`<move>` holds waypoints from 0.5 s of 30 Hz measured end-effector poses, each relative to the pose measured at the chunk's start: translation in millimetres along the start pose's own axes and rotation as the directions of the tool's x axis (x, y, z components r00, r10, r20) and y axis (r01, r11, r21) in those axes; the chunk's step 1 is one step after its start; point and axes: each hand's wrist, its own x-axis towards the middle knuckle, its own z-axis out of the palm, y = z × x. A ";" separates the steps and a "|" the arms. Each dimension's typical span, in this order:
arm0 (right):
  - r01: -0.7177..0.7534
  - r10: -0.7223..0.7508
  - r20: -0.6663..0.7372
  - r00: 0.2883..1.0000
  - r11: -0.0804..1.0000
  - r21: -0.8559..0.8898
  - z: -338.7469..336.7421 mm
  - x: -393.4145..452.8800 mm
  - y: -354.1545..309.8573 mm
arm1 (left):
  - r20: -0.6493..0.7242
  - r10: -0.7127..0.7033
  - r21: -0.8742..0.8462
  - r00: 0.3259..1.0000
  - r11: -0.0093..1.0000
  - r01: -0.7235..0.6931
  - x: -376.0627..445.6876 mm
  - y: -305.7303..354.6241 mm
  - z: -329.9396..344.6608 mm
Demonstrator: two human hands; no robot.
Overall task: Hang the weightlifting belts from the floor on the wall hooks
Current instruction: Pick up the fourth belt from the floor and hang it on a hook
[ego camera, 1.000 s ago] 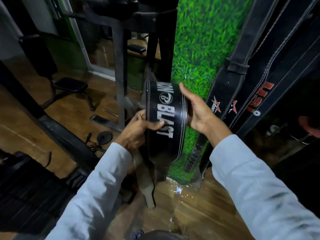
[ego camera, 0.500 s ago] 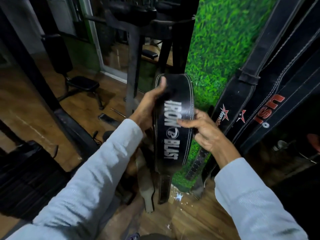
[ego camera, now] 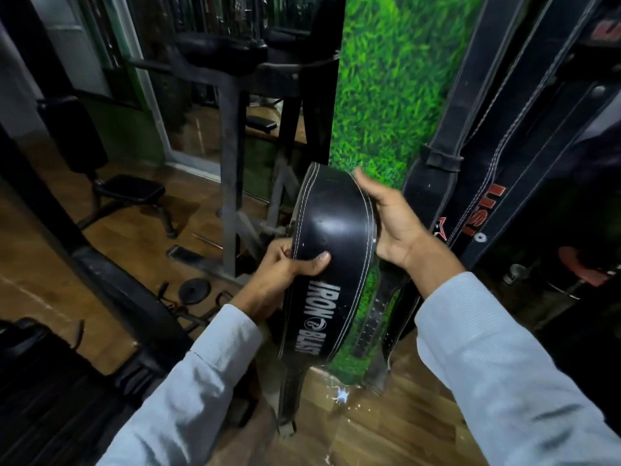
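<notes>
A wide black leather belt (ego camera: pixel 332 230) with white stitching and the words IRON BLAST hangs upright in front of me, its narrow tail reaching down to the floor. My left hand (ego camera: pixel 285 270) grips its left edge, thumb across the front face. My right hand (ego camera: pixel 393 220) rests against the right edge with fingers nearly straight, going behind the belt. Several black belts (ego camera: pixel 470 183) hang on the wall to the right, some with red lettering. The hooks are out of view.
A green grass-print wall panel (ego camera: pixel 396 95) stands behind the belt. A black machine frame (ego camera: pixel 232 156) and a bench (ego camera: pixel 131 190) stand to the left on the wooden floor (ego camera: pixel 403 428). A small weight plate (ego camera: pixel 194 290) lies by the frame.
The belt has been fed upward through my hands, so the lettering now sits lower. My left hand dropped from the top to mid-belt; my right hand moved up and opened against the right edge.
</notes>
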 end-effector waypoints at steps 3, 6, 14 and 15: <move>0.052 -0.057 -0.090 0.994 0.997 -0.056 2.4 0.5 9.7 | 0.004 -0.067 -0.085 0.998 0.994 0.067 -2.0 8.2 1.1; 0.097 -0.103 -0.086 0.991 0.992 -0.076 1.8 -9.9 30.3 | 0.027 -0.159 -0.245 0.987 0.956 0.161 2.1 30.5 9.4; 0.121 -0.108 0.056 0.993 0.923 -0.365 -1.0 -44.5 76.9 | -0.106 -0.287 -0.227 0.952 0.939 0.257 31.3 62.5 13.0; 0.098 -0.084 0.055 0.995 0.926 -0.366 -2.8 -46.6 77.6 | -0.109 -0.275 -0.204 0.955 0.947 0.249 29.6 64.3 11.1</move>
